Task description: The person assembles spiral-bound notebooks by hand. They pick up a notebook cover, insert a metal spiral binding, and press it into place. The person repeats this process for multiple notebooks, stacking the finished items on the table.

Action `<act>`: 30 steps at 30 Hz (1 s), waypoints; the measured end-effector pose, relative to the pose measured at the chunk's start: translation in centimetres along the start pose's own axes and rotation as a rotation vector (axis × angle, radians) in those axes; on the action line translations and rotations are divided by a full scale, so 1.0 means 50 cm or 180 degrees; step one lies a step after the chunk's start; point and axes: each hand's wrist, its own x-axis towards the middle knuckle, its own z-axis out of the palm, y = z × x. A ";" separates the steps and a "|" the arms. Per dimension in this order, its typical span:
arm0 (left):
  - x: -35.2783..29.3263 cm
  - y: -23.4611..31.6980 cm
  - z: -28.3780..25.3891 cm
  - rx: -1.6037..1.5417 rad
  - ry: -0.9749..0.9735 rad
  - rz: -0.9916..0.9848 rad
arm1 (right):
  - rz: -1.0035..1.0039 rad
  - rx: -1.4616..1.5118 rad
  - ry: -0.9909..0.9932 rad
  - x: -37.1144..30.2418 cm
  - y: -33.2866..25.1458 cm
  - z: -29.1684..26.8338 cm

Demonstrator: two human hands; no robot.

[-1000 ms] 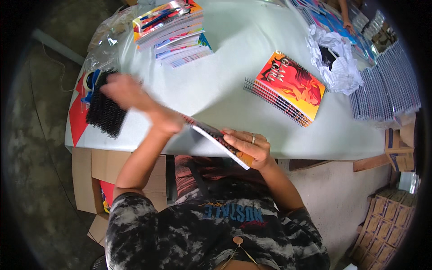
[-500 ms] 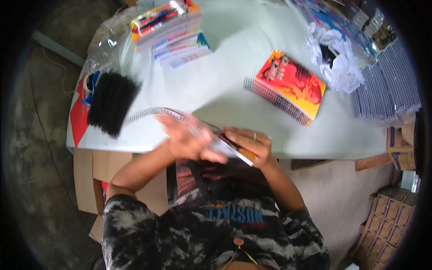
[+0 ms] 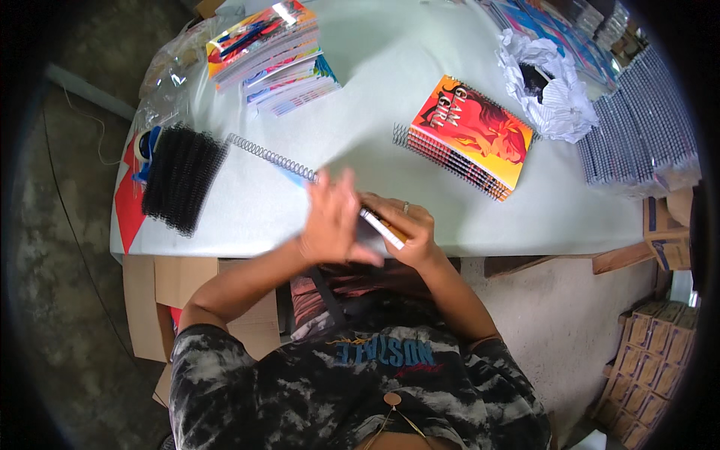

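My right hand point(image 3: 405, 231) is closed on a notebook point(image 3: 382, 228), seen almost edge-on near the table's front edge. A dark spiral binding coil point(image 3: 271, 156) runs along the notebook's edge, and its loose end sticks out to the far left. My left hand point(image 3: 334, 217) lies over the coil and the notebook's near part, fingers stretched out and a little smeared by motion. It hides much of the notebook. Left of the coil lies a bundle of black spiral coils point(image 3: 184, 180).
A stack of coil-bound notebooks point(image 3: 476, 135) with red and yellow covers lies right of my hands. Unbound book stacks point(image 3: 274, 60) stand at the back left. Crumpled white paper point(image 3: 544, 90) and many bound notebooks point(image 3: 637, 127) fill the right side. Cardboard boxes point(image 3: 649, 375) stand below right.
The notebook and coil have tilted, so the coil's free end now points farther away from me. My left hand has shifted to the right, nearer my right hand. The whole view has shifted slightly.
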 end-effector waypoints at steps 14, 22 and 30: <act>0.042 -0.015 -0.024 0.0984 0.0643 0.0258 | 0.0163 0.0272 -0.0068 0.013 0.000 0.018; 0.032 0.054 -0.009 -0.0275 0.0170 -0.0545 | 0.0044 0.0426 0.0095 0.030 0.007 0.017; 0.169 0.054 -0.230 -0.2071 0.0273 -0.2854 | -0.0349 -0.0488 -0.0615 0.146 -0.113 -0.037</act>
